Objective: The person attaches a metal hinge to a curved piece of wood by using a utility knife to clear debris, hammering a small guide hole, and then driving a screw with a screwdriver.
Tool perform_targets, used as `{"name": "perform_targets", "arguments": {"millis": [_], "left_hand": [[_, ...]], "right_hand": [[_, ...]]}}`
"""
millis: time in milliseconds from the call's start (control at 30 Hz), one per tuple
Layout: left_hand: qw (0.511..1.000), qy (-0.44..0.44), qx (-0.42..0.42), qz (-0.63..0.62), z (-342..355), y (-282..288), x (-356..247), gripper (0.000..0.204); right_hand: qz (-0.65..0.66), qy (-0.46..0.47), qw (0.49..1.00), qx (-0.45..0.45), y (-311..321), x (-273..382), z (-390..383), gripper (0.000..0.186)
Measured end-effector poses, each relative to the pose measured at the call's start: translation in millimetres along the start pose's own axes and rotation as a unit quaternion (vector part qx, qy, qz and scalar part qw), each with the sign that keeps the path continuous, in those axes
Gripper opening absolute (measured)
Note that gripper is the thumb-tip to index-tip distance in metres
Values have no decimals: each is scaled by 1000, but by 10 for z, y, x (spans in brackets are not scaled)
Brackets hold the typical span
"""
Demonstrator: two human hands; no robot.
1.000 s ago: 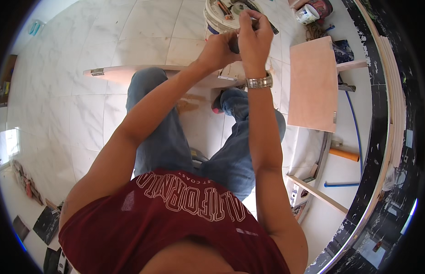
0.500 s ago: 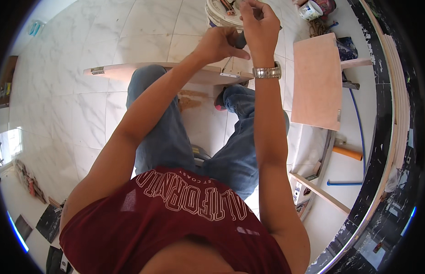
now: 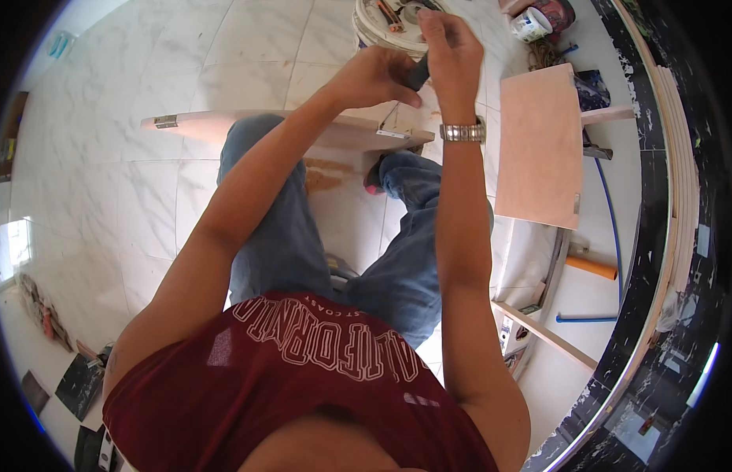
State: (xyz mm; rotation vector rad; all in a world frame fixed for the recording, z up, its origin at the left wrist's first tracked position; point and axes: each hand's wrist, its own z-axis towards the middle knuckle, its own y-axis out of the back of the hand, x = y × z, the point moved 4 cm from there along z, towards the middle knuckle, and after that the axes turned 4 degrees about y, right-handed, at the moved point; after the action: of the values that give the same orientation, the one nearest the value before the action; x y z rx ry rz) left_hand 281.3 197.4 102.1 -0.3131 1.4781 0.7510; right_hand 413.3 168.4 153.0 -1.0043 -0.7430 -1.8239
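Note:
My left hand (image 3: 372,79) is closed around a short dark, rounded object (image 3: 418,73); its exact kind does not show. Close beside it, my right hand (image 3: 455,63) has its thumb pressed to curled fingers, and whatever it pinches is too small or hidden. A watch with a metal band (image 3: 463,132) circles my right wrist. Below both hands a pale wooden panel (image 3: 303,130) stands on edge across my legs, with a metal hinge (image 3: 166,121) at its left end and another metal fitting (image 3: 392,134) near its right end.
A white bucket (image 3: 366,35) with an orange-and-black tool (image 3: 390,16) on top stands just beyond my hands. To the right lies a second wooden panel (image 3: 539,149). Nearby are an orange tube (image 3: 591,267), a blue pipe (image 3: 586,318) and a wooden strip (image 3: 547,337).
My right hand has come slightly lower, and my left hand has shifted a little leftward with the dark object still in it. The view has moved slightly.

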Motion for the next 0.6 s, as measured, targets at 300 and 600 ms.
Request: {"name": "perform_targets", "arguments": {"millis": [300,600], "left_hand": [[983,21,-135,122,-66,-150,121,46],[999,3,-25,-24,-17,-26,86,36]], "right_hand": [[-223,-31,974,24,86,277,-323,32],[-36,-65,979,192,75,138,-210,32]]}}
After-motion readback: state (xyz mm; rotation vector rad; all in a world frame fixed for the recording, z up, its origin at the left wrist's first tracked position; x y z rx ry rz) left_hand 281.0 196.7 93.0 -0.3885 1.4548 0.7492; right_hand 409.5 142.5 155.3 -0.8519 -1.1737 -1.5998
